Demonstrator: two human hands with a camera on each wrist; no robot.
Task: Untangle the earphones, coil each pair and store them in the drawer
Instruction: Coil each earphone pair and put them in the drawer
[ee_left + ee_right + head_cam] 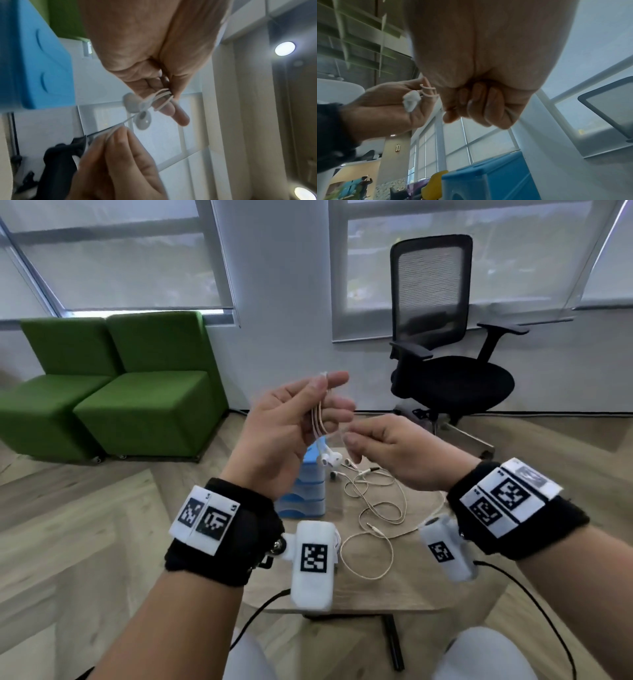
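Observation:
My left hand (308, 405) is raised above the table with several turns of a pale earphone cable (318, 421) wound round its straight fingers, the thumb pressing the cable end near the fingertip. Two white earbuds (329, 458) dangle below that coil. In the left wrist view the coil (163, 97) crosses the fingers and the earbuds (137, 106) hang beside it. My right hand (363, 436) pinches the loose run of the same cable (113, 129) just right of the coil, fingers curled. A second earphone pair (373, 508) lies tangled on the table. The blue drawer unit (305, 491) stands under my left hand.
The small wooden table (359, 594) has a rounded near edge. A black office chair (442, 354) stands behind it on the right, two green seats (113, 385) on the left. My knees sit below the table's near edge.

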